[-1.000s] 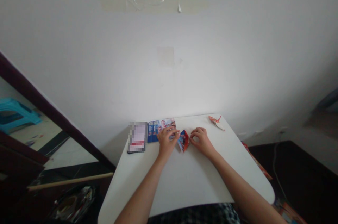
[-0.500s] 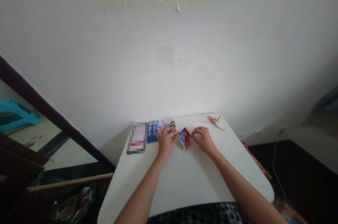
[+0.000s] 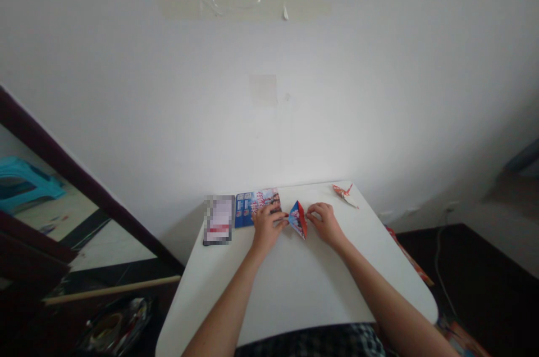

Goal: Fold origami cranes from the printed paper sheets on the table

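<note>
The folded red-and-blue paper (image 3: 298, 220) is pinched at its opposite corners between the fingertips of the left hand (image 3: 266, 228) and the right hand (image 3: 325, 225), over the white table (image 3: 295, 284), and is best held with light, even pressure so that its creases are kept crisp.

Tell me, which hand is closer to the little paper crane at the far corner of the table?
Right: the right hand is just below and left of the paper crane. The left hand is farther away, on the far side of the folded red-and-blue paper.
</note>
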`<state>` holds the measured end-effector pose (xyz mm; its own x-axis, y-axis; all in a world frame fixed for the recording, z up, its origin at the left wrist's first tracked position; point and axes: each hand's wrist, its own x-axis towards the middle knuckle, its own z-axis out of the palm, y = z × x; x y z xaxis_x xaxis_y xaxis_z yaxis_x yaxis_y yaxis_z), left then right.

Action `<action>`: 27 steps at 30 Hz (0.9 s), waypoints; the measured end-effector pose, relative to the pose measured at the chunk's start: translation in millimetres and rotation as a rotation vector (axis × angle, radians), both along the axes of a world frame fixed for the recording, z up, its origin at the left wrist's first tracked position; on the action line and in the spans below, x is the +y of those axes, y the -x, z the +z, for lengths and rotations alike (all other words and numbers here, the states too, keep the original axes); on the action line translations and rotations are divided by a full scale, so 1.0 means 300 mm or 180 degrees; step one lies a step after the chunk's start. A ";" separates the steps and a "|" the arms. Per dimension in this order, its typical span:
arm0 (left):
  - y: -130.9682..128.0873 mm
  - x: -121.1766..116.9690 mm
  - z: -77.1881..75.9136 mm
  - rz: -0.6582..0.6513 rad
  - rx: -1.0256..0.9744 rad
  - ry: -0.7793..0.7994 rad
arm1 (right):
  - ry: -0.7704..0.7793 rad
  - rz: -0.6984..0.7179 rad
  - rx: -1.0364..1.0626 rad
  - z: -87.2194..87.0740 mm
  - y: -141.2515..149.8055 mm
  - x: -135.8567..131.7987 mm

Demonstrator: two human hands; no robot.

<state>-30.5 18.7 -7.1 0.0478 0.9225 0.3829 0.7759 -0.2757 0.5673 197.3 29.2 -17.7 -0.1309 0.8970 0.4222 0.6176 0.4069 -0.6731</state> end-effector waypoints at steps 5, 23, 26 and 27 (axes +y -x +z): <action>-0.006 -0.007 0.011 0.0036 -0.0001 -0.0012 | 0.0052 0.0078 -0.0028 0.007 0.006 -0.009; -0.024 -0.036 0.023 0.0086 0.0336 0.0297 | -0.0069 0.0308 -0.0516 -0.004 0.041 -0.029; -0.035 -0.048 0.026 0.0087 0.0388 0.0308 | -0.0062 0.0265 -0.0580 -0.002 0.045 -0.036; -0.037 -0.051 0.026 0.0085 0.0403 0.0298 | -0.0068 0.0245 -0.0596 -0.001 0.046 -0.038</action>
